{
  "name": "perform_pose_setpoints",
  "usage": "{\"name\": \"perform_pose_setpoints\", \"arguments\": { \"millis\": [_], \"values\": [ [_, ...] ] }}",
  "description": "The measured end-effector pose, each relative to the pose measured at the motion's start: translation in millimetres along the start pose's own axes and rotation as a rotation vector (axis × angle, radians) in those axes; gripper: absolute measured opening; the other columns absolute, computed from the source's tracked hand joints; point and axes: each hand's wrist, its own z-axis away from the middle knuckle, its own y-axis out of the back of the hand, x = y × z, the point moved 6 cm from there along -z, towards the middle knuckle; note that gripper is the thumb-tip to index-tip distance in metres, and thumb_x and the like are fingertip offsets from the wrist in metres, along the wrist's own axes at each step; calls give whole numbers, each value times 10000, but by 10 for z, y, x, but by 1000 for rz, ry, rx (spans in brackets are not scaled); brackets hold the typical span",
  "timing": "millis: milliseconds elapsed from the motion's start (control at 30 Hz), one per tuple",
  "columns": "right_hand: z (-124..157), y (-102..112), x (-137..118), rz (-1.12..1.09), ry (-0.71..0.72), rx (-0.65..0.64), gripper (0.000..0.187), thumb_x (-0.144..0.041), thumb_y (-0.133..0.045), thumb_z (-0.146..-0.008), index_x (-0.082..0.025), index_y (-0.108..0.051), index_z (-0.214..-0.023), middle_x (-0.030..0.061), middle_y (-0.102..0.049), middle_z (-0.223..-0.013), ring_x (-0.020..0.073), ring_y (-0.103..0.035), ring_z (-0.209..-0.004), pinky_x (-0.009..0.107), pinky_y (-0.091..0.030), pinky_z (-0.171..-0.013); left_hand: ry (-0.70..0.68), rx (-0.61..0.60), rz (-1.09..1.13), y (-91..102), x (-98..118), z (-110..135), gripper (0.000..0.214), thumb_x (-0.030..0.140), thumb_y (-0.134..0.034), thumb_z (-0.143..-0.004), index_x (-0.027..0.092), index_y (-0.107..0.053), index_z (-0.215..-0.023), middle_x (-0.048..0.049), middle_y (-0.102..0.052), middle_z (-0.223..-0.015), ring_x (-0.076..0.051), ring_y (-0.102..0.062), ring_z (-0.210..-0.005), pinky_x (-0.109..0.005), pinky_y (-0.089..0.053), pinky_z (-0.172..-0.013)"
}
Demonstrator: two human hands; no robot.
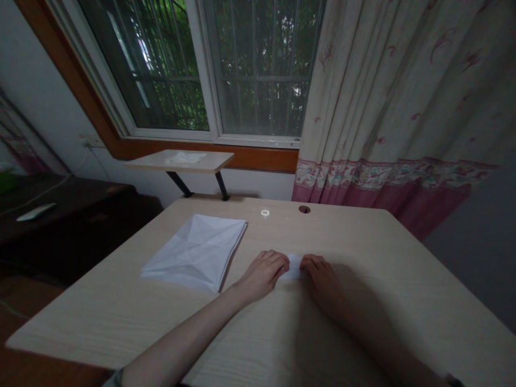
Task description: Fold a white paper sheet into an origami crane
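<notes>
Desk (250,344): pale, wood-grained, filling most of the lower view.
Curtain (395,97): cream with a pinkish floral print, deep pink at the bottom, hanging beyond the desk's right side.
Window (258,70): white-framed, with bars and greenery showing through.
Raised shelf (153,160): on dark legs at the desk's far left, a white sheet (185,157) lying on top.
Paper stack (201,250): white, creased, layered at its right edge, flat on the desk's left part.
Left hand (264,271): fingers bent and close together, at the left end of the small white paper (295,266); pinching or pressing, cannot tell.
Right hand (322,277): fingers likewise bent, at the right end; its grip is equally unclear.
Small white paper: on the desk between both hands, right of the stack.
</notes>
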Motion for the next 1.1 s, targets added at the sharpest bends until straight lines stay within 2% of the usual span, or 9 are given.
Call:
{"name": "perform_pose_setpoints", "arguments": {
  "millis": [400, 567, 667, 800, 967, 1100],
  "values": [
    [34, -10, 10, 23, 7, -13, 433, 53, -381, -772, -212, -569, -1059, 79, -662, -1093, 215, -628, -1037, 421, -532, -956, -11, 13, 47, 15, 3, 12, 203, 114, -445, -987, 208, -586, -1101, -61, -671, -1132, -210, -600, -1074, -376, -470, -975],
    [45, -36, 41, -27, 15, 27, 432, 46, -380, -787, -203, -566, -1087, 89, -664, -1077, 220, -637, -1015, 436, -546, -939, -108, -21, 66, -18, 24, 22, 473, -38, -408, -857, 222, -619, -1191, -50, -671, -1206, -199, -599, -1145, -364, -485, -1009],
    [38, -20, 40, -62, 21, 50, 448, 51, -376, -760, -207, -567, -1073, 82, -667, -1060, 218, -640, -995, 422, -561, -916, -121, -22, 36, -40, 7, 33, 559, -66, -397, -799, 248, -678, -1166, -38, -664, -1236, -191, -600, -1164, -366, -498, -1019],
    [41, 6, 44, -83, -2, 92, 473, 55, -366, -747, -208, -564, -1087, 72, -668, -1032, 209, -649, -965, 392, -570, -911, -103, -2, 43, -44, 6, 41, 449, 13, -467, -858, 253, -700, -1157, -44, -654, -1256, -195, -608, -1163, -380, -502, -1036],
    [77, -31, 62, -93, 49, 136, 579, 58, -321, -749, -208, -541, -1213, 91, -675, -1137, 208, -655, -1061, 436, -569, -954, -104, -2, 37, -44, 26, 36, 220, 224, -582, -968, 252, -691, -1157, -50, -658, -1254, -213, -613, -1162, -374, -508, -1022],
    [101, -63, 100, -88, 68, 80, 606, 62, -335, -750, -205, -568, -1241, 89, -689, -1186, 200, -651, -1109, 435, -560, -980, -108, -3, 13, -53, 17, 30, 215, 211, -537, -1003, 235, -688, -1155, -54, -662, -1245, -210, -613, -1154, -359, -508, -1008]
  ]
}}
